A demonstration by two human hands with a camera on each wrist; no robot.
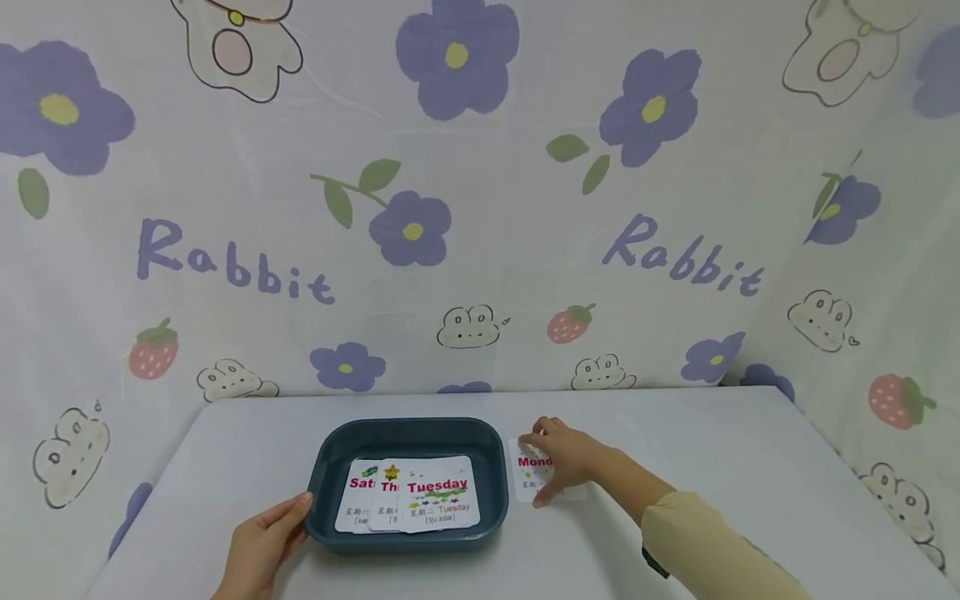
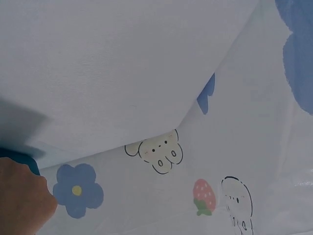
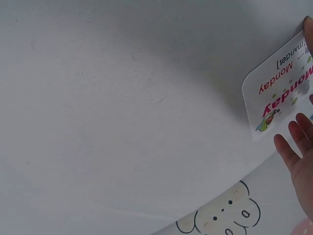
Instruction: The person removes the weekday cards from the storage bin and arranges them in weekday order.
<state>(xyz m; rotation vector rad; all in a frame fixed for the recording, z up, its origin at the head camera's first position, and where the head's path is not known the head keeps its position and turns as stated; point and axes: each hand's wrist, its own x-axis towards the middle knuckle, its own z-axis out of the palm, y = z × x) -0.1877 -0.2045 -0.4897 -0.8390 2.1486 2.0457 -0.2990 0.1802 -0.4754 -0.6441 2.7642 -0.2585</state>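
Note:
A dark teal tray sits on the table, with my left hand pinching its left rim. In the left wrist view, a corner of the tray peeks out behind the left hand. Several white weekday cards overlap inside; the Tuesday card lies uppermost, partly covering others reading "Sat" and "Th". Just right of the tray, my right hand spans a Monday card, thumb at its near edge and fingertips at its far edge. The right wrist view shows the Monday card upside down, with outer fingers spread beyond it.
A white-covered table carries everything. Behind and beside it hangs a pale cloth printed with flowers, rabbits and strawberries. A dark band shows at the right wrist, below a beige sleeve.

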